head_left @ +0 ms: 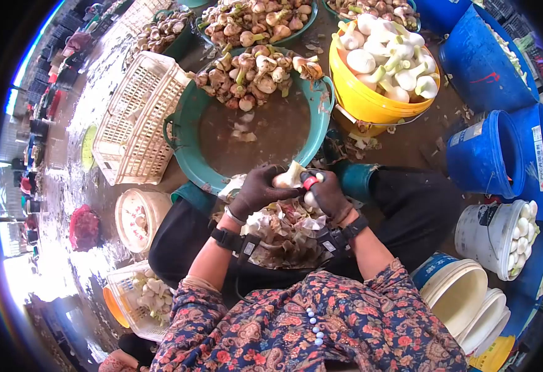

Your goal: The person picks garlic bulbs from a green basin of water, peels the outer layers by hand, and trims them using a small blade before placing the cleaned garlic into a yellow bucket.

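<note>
My left hand (260, 193), in a dark glove, is closed around a garlic bulb (289, 176) with a pale stem stub. Close beside it, my gloved right hand (332, 197) grips a small red-and-black tool (309, 181); its blade or working end cannot be made out. Something round and white shows just under the tool, partly hidden by the fingers. Below both hands, papery garlic peelings (287, 226) lie heaped in my lap. Just ahead is a green tub (187, 146), with unpeeled garlic bulbs (246, 77) piled at its far side.
A yellow bucket (358, 102) of cleaned white bulbs stands ahead right. Blue buckets (479, 152) and a white bucket (482, 239) of garlic line the right. White crates (138, 124) and a pale bucket (138, 217) are on the left. More tubs of garlic (259, 22) sit further ahead.
</note>
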`<state>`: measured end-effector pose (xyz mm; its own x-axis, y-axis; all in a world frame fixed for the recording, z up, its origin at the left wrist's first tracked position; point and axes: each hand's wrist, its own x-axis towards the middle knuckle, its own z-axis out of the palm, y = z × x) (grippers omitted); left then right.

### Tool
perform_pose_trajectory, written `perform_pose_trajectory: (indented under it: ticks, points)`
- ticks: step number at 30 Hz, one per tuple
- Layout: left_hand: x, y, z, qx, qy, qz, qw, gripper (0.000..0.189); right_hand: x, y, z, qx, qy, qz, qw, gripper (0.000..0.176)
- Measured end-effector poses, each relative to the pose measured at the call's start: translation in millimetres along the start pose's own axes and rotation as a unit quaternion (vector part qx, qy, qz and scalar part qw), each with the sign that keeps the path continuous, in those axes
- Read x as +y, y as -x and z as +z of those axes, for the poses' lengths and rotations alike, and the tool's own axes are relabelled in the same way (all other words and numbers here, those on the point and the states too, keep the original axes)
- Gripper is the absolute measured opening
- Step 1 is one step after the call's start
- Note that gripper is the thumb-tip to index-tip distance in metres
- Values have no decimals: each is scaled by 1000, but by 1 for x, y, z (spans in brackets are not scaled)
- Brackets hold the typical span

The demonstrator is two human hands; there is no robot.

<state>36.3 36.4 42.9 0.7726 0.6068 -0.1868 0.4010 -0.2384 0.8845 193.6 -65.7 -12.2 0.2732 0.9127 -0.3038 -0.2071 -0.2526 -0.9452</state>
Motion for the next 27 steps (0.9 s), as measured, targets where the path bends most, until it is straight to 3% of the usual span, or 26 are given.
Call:
perform_pose_trajectory:
  ticks: [1, 3, 4, 5, 6, 7, 8, 9, 10, 11, 12, 13, 14, 15, 17, 18, 19, 20, 21, 22, 23, 24, 25, 26, 27]
  points:
    - [0, 1, 4, 1, -3, 2, 1000, 50, 2, -1, 0, 0, -1, -4, 1000, 22]
    - [-9, 4, 25, 68, 255, -7, 964, 50, 7, -3, -1, -21, -196, 42, 980, 24]
    - [-9, 5, 33, 79, 351, 11, 933, 53, 7, 1, -2, -81, -148, -70, 983, 37]
    - [-8, 6, 36, 71, 275, 23, 959, 57, 7, 4, -5, -80, -149, -71, 983, 37]
    - [-15, 6, 39, 102, 190, 49, 975, 60, 7, 8, -9, -97, 23, -140, 985, 43]
    - [-8, 6, 38, 132, 103, 75, 983, 62, 2, 12, -10, -112, 195, -203, 953, 49]
    - [-2, 7, 34, 133, 103, 74, 983, 62, 6, 7, -11, -148, 62, -171, 972, 50]
    - [4, 10, 28, 199, -25, 88, 976, 58, 16, 1, -11, -149, 60, -170, 972, 50]
    - [14, 11, 23, 261, -153, 100, 948, 53, 17, -3, -8, -155, 15, -93, 983, 45]
    - [7, 12, 19, 261, -155, 98, 948, 53, 19, -6, -6, -159, -30, -16, 987, 40]
    - [-7, 12, 14, 156, -124, 89, 976, 43, 19, -5, -11, -145, -48, 55, 987, 31]
    - [-15, 13, 11, 49, -91, 79, 992, 32, 8, -1, -9, -146, -48, 56, 987, 31]
    - [-16, 14, 15, 80, -38, 44, 995, 17, 0, 3, -6, -143, -24, 30, 989, 30]
    - [-18, 14, 15, 79, -37, 42, 995, 17, -5, 6, -5, -139, -1, 5, 990, 30]
    - [-26, 10, 16, 110, 226, -122, 960, 17, -12, 8, -6, -139, 14, 18, 990, 37]
    - [-30, 11, 14, 99, 351, -150, 919, 19, -16, 9, -6, -151, 35, -9, 988, 41]
    - [-32, 14, 16, 100, 352, -150, 918, 19, -19, 10, -6, -164, 56, -37, 984, 45]
    - [-33, 18, 17, 122, 212, -29, 969, 22, -7, 4, -7, -184, 24, -43, 982, 53]
    - [-34, 20, 18, 139, 64, 94, 984, 25, -1, 2, -4, -185, 25, -43, 981, 53]
    - [-35, 19, 18, 112, 244, 32, 963, 30, -4, 3, 4, -121, 83, -116, 982, 51]
    - [-37, 21, 15, 114, 245, 32, 962, 30, -8, 5, 9, -55, 138, -188, 971, 50]
    - [-39, 26, 10, 146, -2, 86, 986, 32, -12, 11, 7, 10, 286, -236, 929, 46]
    - [-40, 30, 7, 168, -248, 134, 945, 35, -22, 18, 10, 9, 286, -235, 929, 46]
    - [-38, 30, 5, 119, -165, 63, 977, 37, -30, 22, 14, -13, 375, -254, 891, 43]
    - [-35, 28, 7, 118, -164, 64, 977, 37, -34, 24, 18, -33, 461, -270, 845, 39]
